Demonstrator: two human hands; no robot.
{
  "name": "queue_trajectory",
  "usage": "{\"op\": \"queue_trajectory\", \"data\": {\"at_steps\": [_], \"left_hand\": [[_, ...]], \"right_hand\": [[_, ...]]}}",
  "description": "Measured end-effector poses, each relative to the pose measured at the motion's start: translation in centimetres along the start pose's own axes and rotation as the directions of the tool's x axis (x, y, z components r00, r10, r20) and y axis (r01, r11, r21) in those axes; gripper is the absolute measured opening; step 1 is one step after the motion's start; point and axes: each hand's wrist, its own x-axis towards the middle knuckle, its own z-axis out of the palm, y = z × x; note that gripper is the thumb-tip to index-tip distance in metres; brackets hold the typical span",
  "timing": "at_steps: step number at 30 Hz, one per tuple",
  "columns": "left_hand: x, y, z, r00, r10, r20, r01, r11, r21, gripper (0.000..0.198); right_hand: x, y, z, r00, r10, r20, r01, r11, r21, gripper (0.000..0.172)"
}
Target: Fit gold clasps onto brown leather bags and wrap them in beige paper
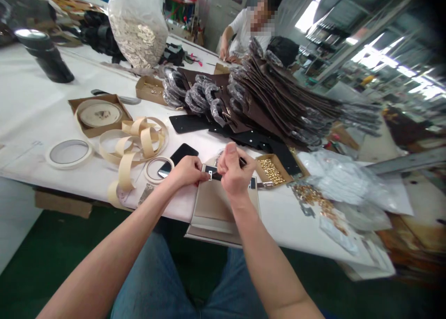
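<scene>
A beige leather-like piece [216, 207] lies at the table's front edge, with a dark strip and a small white-and-black tab [210, 175] along its far side. My left hand [190, 171] rests at its far left corner, fingers pressed together beside the tab; what they pinch, if anything, is too small to make out. My right hand [235, 170] is a fist above the piece, closed round a dark tool [241, 162], whose thin tip points left toward the tab. A black phone [178, 160] lies just beyond my left hand.
Tape rolls [68, 153] and a curled beige strip [124, 170] lie left. A box of gold studs [272, 170] and loose metal pieces [317, 198] sit right. Brown wrapped bag parts [278, 96] are stacked behind. A person [249, 30] works across the table.
</scene>
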Motion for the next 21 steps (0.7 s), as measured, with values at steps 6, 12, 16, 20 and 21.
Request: {"op": "queue_trajectory", "data": {"at_steps": [6,12,16,20,21], "left_hand": [[-0.1,0.0,-0.1,1.0,-0.017,-0.013,0.017,0.999,0.04,0.033],[0.4,-1.5,-0.4,0.998,0.058,0.027,-0.058,0.998,0.013,0.033],[0.8,-1.9,-0.5,0.997,0.071,0.019,-0.072,0.996,0.044,0.033],[1.0,-1.2,-0.5,0.999,0.032,0.026,-0.034,0.997,0.073,0.032],[0.9,-1.0,-0.5,1.0,0.019,0.024,-0.021,0.997,0.08,0.031]], "right_hand": [[0.2,0.3,1.0,1.0,0.019,-0.011,-0.018,0.996,0.088,0.069],[0.5,1.0,1.0,0.997,0.066,0.03,-0.068,0.993,0.096,0.072],[0.1,1.6,0.8,0.994,0.069,0.081,-0.077,0.992,0.098,0.07],[-0.6,2.0,0.5,0.996,0.057,0.074,-0.06,0.997,0.044,0.069],[-0.9,1.9,0.4,0.995,0.057,0.082,-0.059,0.998,0.023,0.068]]}}
